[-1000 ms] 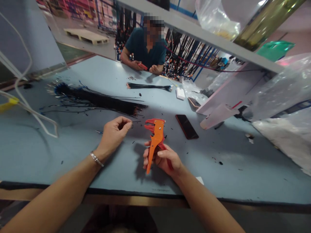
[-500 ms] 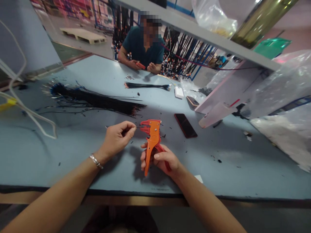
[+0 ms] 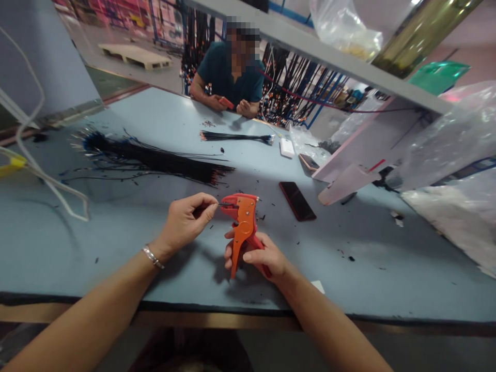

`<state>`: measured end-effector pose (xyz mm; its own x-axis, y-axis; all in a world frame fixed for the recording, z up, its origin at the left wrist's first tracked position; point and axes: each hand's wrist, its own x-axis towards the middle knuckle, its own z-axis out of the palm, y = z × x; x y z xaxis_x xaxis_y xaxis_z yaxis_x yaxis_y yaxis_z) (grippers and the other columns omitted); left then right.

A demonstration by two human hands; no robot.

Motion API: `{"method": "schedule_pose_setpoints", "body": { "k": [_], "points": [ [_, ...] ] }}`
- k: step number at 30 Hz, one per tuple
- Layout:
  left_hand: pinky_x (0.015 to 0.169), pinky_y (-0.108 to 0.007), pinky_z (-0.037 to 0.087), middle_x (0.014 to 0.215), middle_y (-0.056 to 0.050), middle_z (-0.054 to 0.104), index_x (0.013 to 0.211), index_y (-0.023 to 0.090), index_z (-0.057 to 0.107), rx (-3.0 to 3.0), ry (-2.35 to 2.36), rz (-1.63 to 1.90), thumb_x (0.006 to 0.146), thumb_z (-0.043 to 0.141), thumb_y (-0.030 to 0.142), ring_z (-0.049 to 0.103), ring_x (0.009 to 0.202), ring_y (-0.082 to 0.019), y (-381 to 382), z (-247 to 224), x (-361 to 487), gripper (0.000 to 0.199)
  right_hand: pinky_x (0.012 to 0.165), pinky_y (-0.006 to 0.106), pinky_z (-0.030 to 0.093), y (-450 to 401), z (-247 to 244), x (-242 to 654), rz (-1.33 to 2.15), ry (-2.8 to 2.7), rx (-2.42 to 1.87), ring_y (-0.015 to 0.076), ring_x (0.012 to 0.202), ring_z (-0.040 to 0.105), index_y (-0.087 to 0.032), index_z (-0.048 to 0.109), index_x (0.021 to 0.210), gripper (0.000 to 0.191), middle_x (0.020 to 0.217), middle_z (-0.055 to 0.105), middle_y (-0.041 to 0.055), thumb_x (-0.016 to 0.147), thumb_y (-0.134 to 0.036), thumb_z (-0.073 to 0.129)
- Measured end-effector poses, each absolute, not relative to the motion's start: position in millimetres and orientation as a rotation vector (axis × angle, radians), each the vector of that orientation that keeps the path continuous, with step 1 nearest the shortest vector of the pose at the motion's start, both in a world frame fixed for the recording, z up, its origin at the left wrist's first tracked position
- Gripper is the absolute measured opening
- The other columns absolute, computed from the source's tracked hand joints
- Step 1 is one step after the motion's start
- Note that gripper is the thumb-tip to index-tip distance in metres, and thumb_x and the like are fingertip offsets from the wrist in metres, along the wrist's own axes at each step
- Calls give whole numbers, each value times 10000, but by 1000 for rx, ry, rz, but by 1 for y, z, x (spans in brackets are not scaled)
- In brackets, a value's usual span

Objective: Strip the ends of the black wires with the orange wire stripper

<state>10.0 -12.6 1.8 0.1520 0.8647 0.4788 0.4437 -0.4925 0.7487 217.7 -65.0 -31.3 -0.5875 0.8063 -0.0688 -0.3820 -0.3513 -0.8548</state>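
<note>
My left hand (image 3: 190, 221) pinches a thin black wire (image 3: 221, 204) between thumb and fingertips. The wire's end lies in the jaws of an orange and red wire stripper (image 3: 245, 219). Around the stripper's handles, my right hand (image 3: 263, 256) is closed, with the tool upright above the table (image 3: 127, 248). The red jaws look drawn together on the wire. Beyond my left hand, a large bundle of black wires (image 3: 155, 161) lies across the table, with bare copper showing at its right end. Most of the wire in my left hand is hidden by the fingers.
A phone (image 3: 297, 201) lies right of the stripper. Farther back are a smaller wire bundle (image 3: 237, 137), a white box (image 3: 287, 148) and another phone (image 3: 309, 162). A co-worker (image 3: 228, 77) sits opposite, holding a red tool. White cable (image 3: 58, 186) hangs at left; a shelf (image 3: 349, 64) crosses above.
The stripper's jaws have closed around the wire, and its handles look squeezed closer together. My left hand has stayed almost in place. The whole view has shifted slightly.
</note>
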Motion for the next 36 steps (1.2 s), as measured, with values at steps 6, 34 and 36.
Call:
{"method": "schedule_pose_setpoints", "body": {
  "k": [6,34,36],
  "points": [
    [525,-195,411,661,-10,666,801,143,684,2000,1212,1262,845,567,313,543,558,-108,-14,1,10,211,690,351,557,-65,-31,218,2022,-1097,-668,219,765,692,-115,627,1135,500,906,693,90,680,-253,782],
    [457,-188,353,587,-7,633,802,140,725,1973,1231,1233,822,591,327,472,494,-97,-14,1,9,230,612,305,523,-65,-28,218,1948,-1144,-665,190,702,652,-113,613,1066,420,845,663,75,713,-296,748],
    [462,-188,357,589,-5,632,801,139,725,1977,1226,1228,821,591,330,467,495,-96,-14,2,9,235,610,304,520,-65,-28,218,1949,-1148,-661,190,701,649,-109,611,1065,418,840,661,76,712,-288,744]
  ]
}}
